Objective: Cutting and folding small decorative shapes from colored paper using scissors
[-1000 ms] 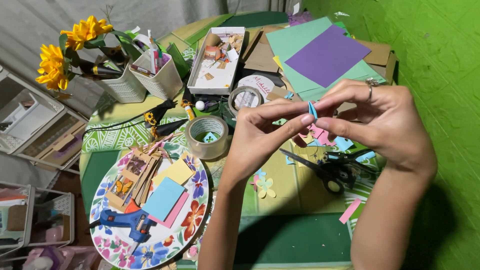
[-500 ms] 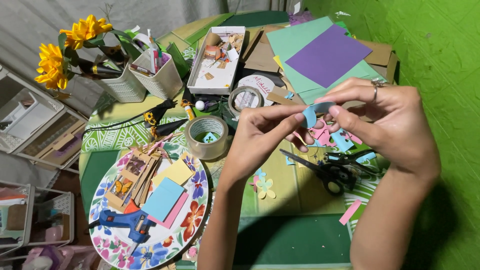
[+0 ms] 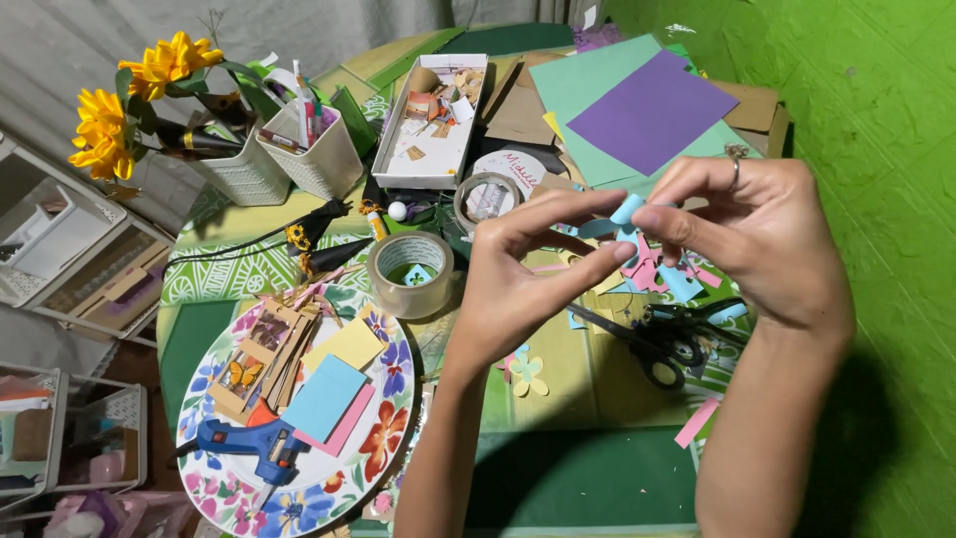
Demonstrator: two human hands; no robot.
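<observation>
Light-blue paper strip [image 3: 627,210] sits pinched between fingertips of both hands, left [image 3: 518,289] and right [image 3: 767,244], above black scissors [image 3: 657,339].

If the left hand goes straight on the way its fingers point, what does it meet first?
Probably the right hand: the left hand points right, toward it, both pinching the light blue paper strip.

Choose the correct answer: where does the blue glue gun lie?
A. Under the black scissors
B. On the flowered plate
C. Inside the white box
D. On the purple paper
B: the blue glue gun rests on the lower left part of the flowered plate, next to the coloured paper pieces, away from both hands.
</observation>
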